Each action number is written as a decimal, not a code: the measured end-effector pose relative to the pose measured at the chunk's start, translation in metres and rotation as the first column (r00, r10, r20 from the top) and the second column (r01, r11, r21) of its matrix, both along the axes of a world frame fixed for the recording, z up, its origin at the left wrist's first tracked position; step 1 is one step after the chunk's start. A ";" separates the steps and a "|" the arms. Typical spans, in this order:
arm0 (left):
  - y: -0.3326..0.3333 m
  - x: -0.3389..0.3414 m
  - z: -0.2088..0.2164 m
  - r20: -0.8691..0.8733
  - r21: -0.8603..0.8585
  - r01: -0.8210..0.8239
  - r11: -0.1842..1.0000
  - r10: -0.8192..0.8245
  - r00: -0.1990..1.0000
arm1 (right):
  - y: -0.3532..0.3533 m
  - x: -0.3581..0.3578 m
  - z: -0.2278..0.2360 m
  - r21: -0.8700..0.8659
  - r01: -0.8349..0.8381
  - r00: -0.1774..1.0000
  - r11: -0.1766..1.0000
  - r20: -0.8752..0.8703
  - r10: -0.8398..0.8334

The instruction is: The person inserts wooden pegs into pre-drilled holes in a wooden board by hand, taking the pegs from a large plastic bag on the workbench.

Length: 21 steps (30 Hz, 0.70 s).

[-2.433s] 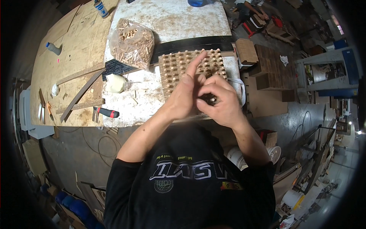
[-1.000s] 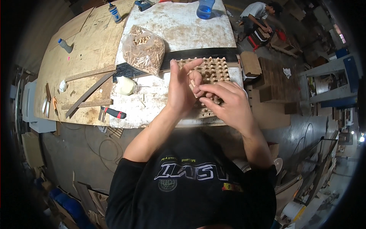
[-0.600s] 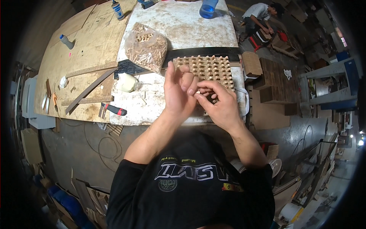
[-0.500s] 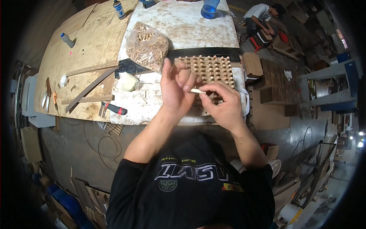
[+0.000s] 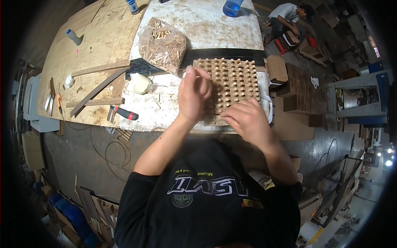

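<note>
A wooden board (image 5: 240, 79) lies on the table, with rows of short wooden dowels standing upright in it. Over its near edge my right hand (image 5: 248, 120) is closed in a pinch, fingertips low against the board; whatever they hold is hidden. My left hand (image 5: 192, 95) hovers by the board's left side, fingers curled inward and thumb up, and I cannot see what is inside them. Beyond it, a clear plastic bag (image 5: 162, 47) full of loose dowels stands open at the top.
Left of my hands lie a pale bag-like bundle (image 5: 140, 84) and a red-and-black handled tool (image 5: 125, 113). Wooden strips (image 5: 99, 91) and a small bottle (image 5: 74, 37) are on the plywood. A blue-tinted container (image 5: 232, 8) stands at the back. A person (image 5: 285, 20) sits far right.
My right hand has moved down toward the board's near edge; the dowel seen between its fingertips is now out of sight. My left hand has drawn away from it, and its fingers curl more.
</note>
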<state>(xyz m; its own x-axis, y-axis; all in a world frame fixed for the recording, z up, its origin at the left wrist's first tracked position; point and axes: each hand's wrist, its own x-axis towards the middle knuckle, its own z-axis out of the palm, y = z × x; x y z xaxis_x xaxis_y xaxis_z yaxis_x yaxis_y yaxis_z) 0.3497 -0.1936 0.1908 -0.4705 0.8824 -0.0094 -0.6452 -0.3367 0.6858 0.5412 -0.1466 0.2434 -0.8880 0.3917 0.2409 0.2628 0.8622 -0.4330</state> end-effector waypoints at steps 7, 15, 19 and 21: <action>-0.002 0.000 0.006 -0.050 0.008 0.045 0.999 -0.044 0.998 | -0.014 -0.014 -0.001 0.164 0.016 0.987 0.986 0.157 -0.042; -0.008 0.005 0.028 0.246 -0.022 0.264 0.964 -0.251 0.936 | 0.002 -0.023 0.013 -0.161 0.138 0.963 0.977 -0.208 -0.170; -0.007 0.002 0.029 0.392 0.089 0.308 0.947 -0.318 0.863 | 0.002 -0.033 0.009 -0.097 0.180 0.945 0.979 -0.260 -0.200; -0.008 0.001 0.027 0.440 0.118 0.282 0.952 -0.305 0.844 | 0.001 -0.037 0.004 -0.152 0.173 0.928 0.973 -0.307 -0.213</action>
<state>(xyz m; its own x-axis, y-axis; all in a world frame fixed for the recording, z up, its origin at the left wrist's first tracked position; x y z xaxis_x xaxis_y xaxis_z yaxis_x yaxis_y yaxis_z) 0.3511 -0.2013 0.2173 -0.1439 0.9834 -0.1109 -0.9520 -0.1070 0.2866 0.5038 -0.1452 0.2472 -0.6765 0.5913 0.4390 0.2495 0.7449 -0.6188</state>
